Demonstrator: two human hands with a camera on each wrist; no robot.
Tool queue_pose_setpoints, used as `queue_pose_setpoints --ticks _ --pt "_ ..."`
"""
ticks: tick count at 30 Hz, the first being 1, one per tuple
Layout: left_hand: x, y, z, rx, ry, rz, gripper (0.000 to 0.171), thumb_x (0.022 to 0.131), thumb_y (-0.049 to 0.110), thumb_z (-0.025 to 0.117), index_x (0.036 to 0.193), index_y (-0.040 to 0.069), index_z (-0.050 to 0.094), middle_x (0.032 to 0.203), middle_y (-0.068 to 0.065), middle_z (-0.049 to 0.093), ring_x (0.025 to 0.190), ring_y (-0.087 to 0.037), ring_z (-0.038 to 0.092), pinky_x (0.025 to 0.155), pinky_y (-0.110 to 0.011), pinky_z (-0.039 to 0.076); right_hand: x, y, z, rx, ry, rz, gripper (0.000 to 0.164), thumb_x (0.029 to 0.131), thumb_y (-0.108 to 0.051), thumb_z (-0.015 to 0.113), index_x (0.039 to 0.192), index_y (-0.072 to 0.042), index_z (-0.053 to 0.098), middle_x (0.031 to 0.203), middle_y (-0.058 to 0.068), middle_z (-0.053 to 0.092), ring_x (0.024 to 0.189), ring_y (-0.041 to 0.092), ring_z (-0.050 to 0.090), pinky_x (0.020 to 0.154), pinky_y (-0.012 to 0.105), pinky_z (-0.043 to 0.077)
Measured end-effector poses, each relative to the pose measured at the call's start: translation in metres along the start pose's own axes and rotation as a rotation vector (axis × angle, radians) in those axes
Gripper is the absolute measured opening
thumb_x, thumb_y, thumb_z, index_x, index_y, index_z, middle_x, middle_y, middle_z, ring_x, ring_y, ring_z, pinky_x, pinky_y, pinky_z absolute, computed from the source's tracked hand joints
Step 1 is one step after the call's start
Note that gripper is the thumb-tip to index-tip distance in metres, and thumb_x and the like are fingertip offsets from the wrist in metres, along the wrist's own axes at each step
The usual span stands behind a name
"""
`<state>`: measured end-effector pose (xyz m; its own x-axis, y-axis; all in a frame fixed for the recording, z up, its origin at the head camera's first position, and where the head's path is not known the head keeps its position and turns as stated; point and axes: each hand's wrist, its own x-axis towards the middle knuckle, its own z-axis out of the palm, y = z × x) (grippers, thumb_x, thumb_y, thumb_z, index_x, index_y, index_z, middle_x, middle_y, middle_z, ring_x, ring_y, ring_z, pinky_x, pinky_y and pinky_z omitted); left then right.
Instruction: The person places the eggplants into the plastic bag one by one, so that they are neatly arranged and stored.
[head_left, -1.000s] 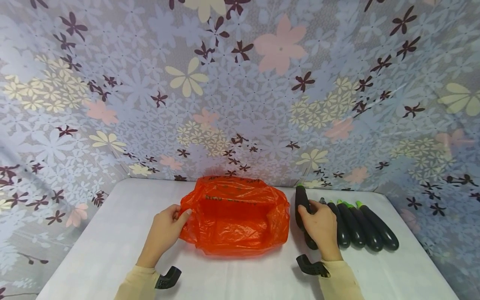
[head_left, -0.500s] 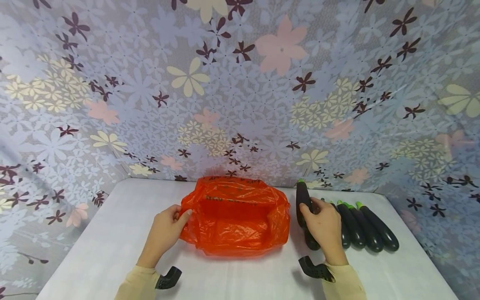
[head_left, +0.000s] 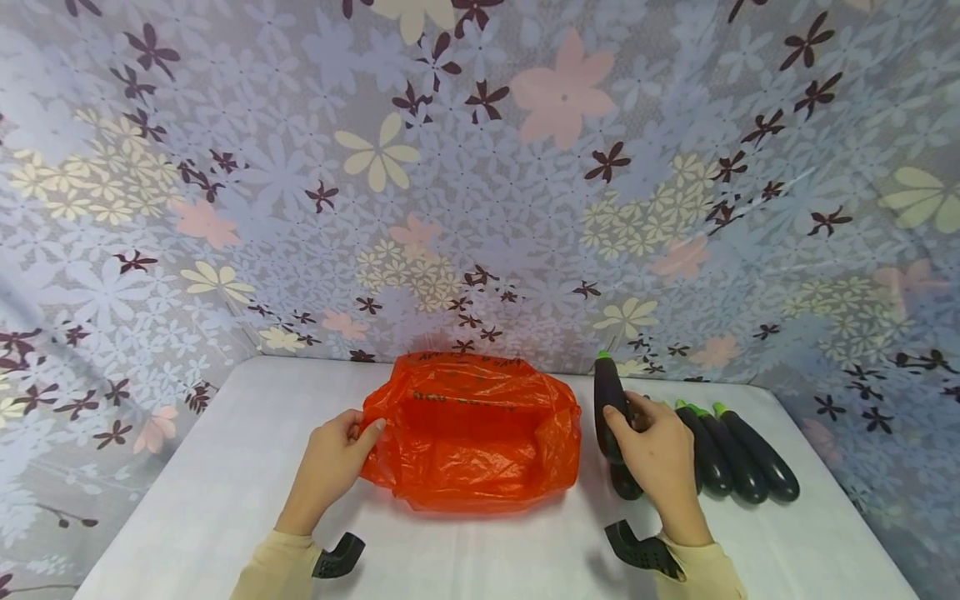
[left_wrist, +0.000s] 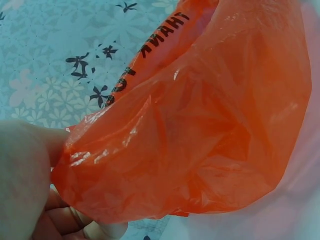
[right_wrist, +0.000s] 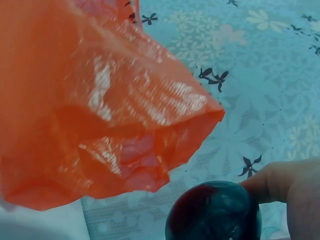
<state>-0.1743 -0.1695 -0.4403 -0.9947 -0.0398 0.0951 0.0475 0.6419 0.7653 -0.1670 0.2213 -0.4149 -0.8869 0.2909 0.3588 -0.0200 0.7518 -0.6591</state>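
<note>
A red plastic bag (head_left: 480, 493) stands with its mouth spread wide at the middle of the table. My left hand (head_left: 336, 467) pinches its left rim between thumb and fingers; the left wrist view shows the film (left_wrist: 180, 150) stretched from that grip. To the right of the bag, my right hand (head_left: 662, 458) holds a dark eggplant (head_left: 608, 392), green stem end pointing away. Its rounded end (right_wrist: 215, 212) shows in the right wrist view, apart from the bag. Below it lies another eggplant (head_left: 625, 483), partly hidden by the hand.
Several more eggplants (head_left: 738, 467) lie side by side on the right of the white table (head_left: 247, 425). A floral-patterned cloth (head_left: 495, 233) hangs behind the table and at its sides. A black bracket (head_left: 337, 557) sits at each wrist.
My right hand has raised the eggplant off the table and drifted slightly right, its stem end now higher in view. The left hand and the bag have stayed almost still.
</note>
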Motion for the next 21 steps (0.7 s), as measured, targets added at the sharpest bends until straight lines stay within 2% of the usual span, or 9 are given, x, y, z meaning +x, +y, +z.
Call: queue_pose_setpoints --ticks 5,11,21 --pt "0.001 -0.002 0.0 0.001 0.002 0.004 0.026 0.1 0.03 0.063 0.096 0.005 0.063 0.068 -0.003 0.05 0.061 -0.017 0.048 0.054 -0.025 0.037 -0.005 -0.007 -0.004 0.009 0.004 -0.033 0.047 0.094 -0.034 0.07 0.126 0.001 0.067 0.097 0.019 0.066 0.085 0.031 0.062 0.07 0.042 0.046" --pt "0.001 -0.002 0.002 0.008 0.002 0.024 0.026 0.1 0.031 0.063 0.093 0.006 0.061 0.067 -0.002 0.048 0.061 -0.015 0.046 0.054 -0.025 0.037 -0.013 -0.014 -0.009 0.018 0.01 -0.063 0.045 0.094 -0.031 0.07 0.126 0.0 0.068 0.093 0.016 0.066 0.081 0.028 0.063 0.068 0.039 0.048" --pt "0.0 -0.004 0.003 0.008 0.0 0.019 0.026 0.099 0.031 0.063 0.092 0.006 0.061 0.066 -0.002 0.047 0.06 -0.016 0.046 0.054 -0.025 0.036 -0.02 -0.028 -0.016 0.043 0.029 -0.055 0.043 0.093 -0.029 0.07 0.127 -0.002 0.068 0.095 0.012 0.065 0.083 0.027 0.067 0.074 0.041 0.055"
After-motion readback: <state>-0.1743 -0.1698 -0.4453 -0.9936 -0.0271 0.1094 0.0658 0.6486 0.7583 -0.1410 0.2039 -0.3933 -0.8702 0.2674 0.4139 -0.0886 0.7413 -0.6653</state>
